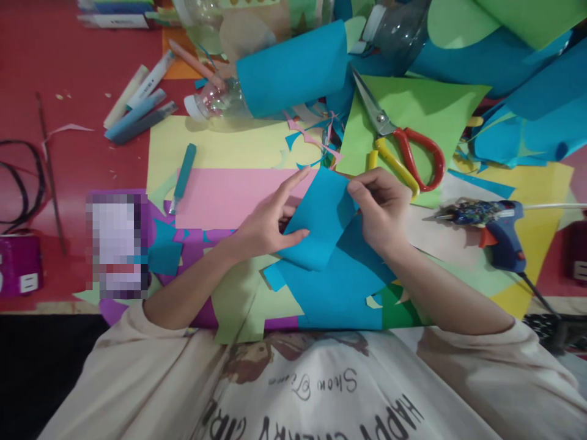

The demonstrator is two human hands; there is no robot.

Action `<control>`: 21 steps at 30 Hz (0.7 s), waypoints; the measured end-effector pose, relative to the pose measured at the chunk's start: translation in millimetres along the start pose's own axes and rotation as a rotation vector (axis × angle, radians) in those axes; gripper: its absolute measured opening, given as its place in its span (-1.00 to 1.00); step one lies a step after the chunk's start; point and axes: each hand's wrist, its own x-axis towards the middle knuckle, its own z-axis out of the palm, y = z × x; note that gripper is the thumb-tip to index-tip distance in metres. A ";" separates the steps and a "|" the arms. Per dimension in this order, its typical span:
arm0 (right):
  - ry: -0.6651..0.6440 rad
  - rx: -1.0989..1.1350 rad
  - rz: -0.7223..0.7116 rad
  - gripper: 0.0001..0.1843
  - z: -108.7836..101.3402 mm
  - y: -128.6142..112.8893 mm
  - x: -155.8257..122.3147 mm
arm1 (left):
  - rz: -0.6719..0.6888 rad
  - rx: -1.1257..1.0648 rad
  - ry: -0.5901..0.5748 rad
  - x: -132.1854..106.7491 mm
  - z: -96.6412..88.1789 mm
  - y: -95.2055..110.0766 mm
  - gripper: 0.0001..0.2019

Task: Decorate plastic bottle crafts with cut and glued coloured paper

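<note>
Both my hands hold one small blue paper piece [318, 223] just above the layered coloured sheets. My left hand [266, 223] grips its left edge with thumb below and the index finger stretched along the top. My right hand [383, 211] is closed on its upper right corner in a pinch. Under it lies a bigger blue sheet [342, 290] with cut edges. Scissors [398, 143] with red and yellow handles lie on a green sheet [415, 116], just beyond my right hand.
A blue hot glue gun [490, 229] with its cord lies right. A blue paper roll [293, 70] leans on a plastic bottle [215, 101] at the back. Pens [137, 110] and a teal craft knife [183, 177] lie left, with black cable [21, 183] on the red table [64, 55].
</note>
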 end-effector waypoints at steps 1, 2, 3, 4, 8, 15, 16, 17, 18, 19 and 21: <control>0.046 0.000 -0.019 -0.64 -1.5 1.3 0.7 | -0.010 0.009 0.000 0.1 -1.5 0.2 -0.13; 0.085 0.001 -0.033 -0.65 -3.3 2.3 1.7 | -0.017 0.021 0.005 0.2 -3.2 0.3 -0.13; 0.116 0.008 -0.039 -0.66 -5.3 2.8 3.1 | -0.018 0.037 0.022 0.5 -5.0 0.2 -0.14; 0.139 0.019 -0.043 -0.67 -7.5 2.7 4.8 | -0.016 0.056 0.048 0.8 -6.9 -0.1 -0.16; 0.278 0.012 -0.142 -0.70 -15.4 -1.1 14.4 | 0.003 0.064 0.185 2.7 -14.8 -2.7 -0.22; 0.273 -0.029 -0.167 -0.78 -20.6 0.7 21.1 | -0.003 -0.122 0.505 9.1 -30.2 -6.8 -0.35; 0.245 -0.026 -0.149 -0.79 -20.4 1.2 20.1 | -0.004 -0.124 0.543 9.6 -31.7 -7.3 -0.39; 0.221 -0.023 -0.131 -0.79 -19.9 1.4 18.9 | -0.001 -0.119 0.574 9.8 -32.6 -8.1 -0.43; 0.199 -0.023 -0.111 -0.79 -19.2 1.4 17.6 | 0.006 -0.108 0.603 9.9 -33.0 -9.1 -0.47; 0.184 -0.029 -0.091 -0.77 -18.4 1.2 16.4 | 0.019 -0.092 0.632 9.8 -32.8 -10.3 -0.50; 0.170 -0.052 -0.044 -0.71 -16.8 1.0 14.3 | 0.050 -0.050 0.687 9.6 -31.1 -13.1 -0.54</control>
